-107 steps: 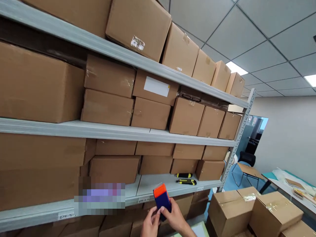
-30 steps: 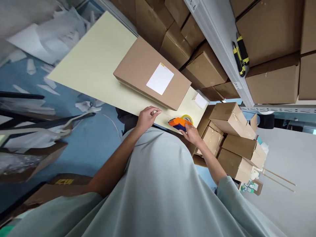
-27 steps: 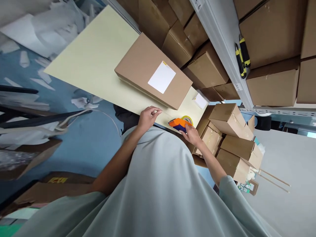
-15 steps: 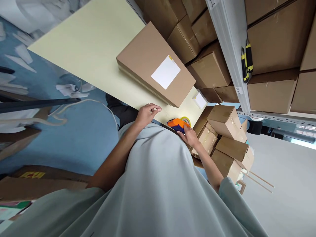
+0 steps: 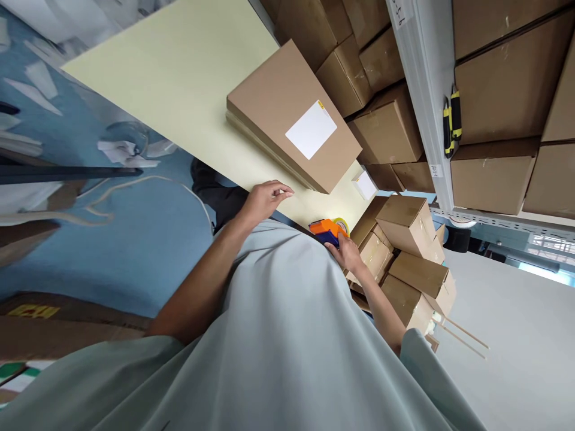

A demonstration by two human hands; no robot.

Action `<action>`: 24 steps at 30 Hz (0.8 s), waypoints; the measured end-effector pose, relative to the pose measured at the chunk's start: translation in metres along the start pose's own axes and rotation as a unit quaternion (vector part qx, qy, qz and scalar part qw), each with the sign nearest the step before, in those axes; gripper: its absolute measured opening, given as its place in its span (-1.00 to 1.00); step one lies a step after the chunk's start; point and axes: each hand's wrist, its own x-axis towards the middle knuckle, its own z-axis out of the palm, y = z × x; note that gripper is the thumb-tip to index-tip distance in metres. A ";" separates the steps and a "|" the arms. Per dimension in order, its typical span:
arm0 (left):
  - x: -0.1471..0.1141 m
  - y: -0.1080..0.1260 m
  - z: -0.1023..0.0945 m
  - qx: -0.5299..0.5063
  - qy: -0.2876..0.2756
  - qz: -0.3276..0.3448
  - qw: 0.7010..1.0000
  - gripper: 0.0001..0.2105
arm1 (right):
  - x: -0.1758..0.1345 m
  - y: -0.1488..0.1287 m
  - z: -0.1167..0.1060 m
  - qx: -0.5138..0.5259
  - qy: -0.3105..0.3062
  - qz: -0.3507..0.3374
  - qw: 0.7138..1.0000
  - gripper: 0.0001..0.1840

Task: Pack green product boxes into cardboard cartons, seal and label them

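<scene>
My right hand [image 5: 347, 251] is closed on an orange and blue tape dispenser [image 5: 327, 230] at the near edge of the pale yellow table [image 5: 179, 78]. A yellow-rimmed tape roll [image 5: 342, 226] shows just behind it; whether it is mounted on the dispenser I cannot tell. Over the table edge, my left hand [image 5: 265, 200] is loosely curled, with its thumb and fingertips together and nothing visible in them. Beyond it, and apart from it, a flat brown cardboard box [image 5: 269, 84] with a white label [image 5: 311, 129] lies on the table, closed on top.
A small white box [image 5: 365, 184] sits at the table's right end. Cardboard boxes [image 5: 345, 72] line the back, under a metal shelf [image 5: 420, 72] holding two yellow-black cutters [image 5: 451, 123]. More cartons [image 5: 404, 224] are stacked to the right. A cable [image 5: 153, 178] and paper scraps [image 5: 126, 152] lie left.
The view has shifted slightly, so the box and table sit a little further right. My right hand still grips the tape dispenser, and my left hand stays curled near the table edge.
</scene>
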 end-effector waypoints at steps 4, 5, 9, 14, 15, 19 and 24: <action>0.015 -0.007 -0.013 0.033 0.002 0.018 0.999 -0.77 | 0.000 0.011 0.003 0.001 0.009 0.014 1.000 -0.54; 0.018 -0.009 -0.014 0.036 0.005 0.015 0.999 -0.77 | 0.003 0.013 0.005 0.001 0.019 0.013 1.000 -0.53; 0.023 -0.013 -0.002 0.034 0.055 -0.004 0.998 -0.79 | 0.027 0.014 0.018 -0.005 0.063 0.026 0.998 -0.51; 0.022 -0.014 0.016 0.048 0.126 0.000 0.991 -0.84 | 0.054 0.009 0.038 0.011 0.092 0.050 0.995 -0.48; 0.022 -0.014 0.018 0.047 0.134 0.004 0.990 -0.85 | 0.057 0.008 0.041 0.011 0.096 0.054 0.994 -0.48; 0.031 -0.013 0.026 0.037 0.154 0.002 0.987 -0.85 | 0.066 0.008 0.048 0.001 0.115 0.062 0.991 -0.45; 0.041 -0.011 0.041 0.002 0.177 -0.032 0.984 -0.84 | 0.078 0.009 0.049 -0.020 0.137 0.067 0.988 -0.35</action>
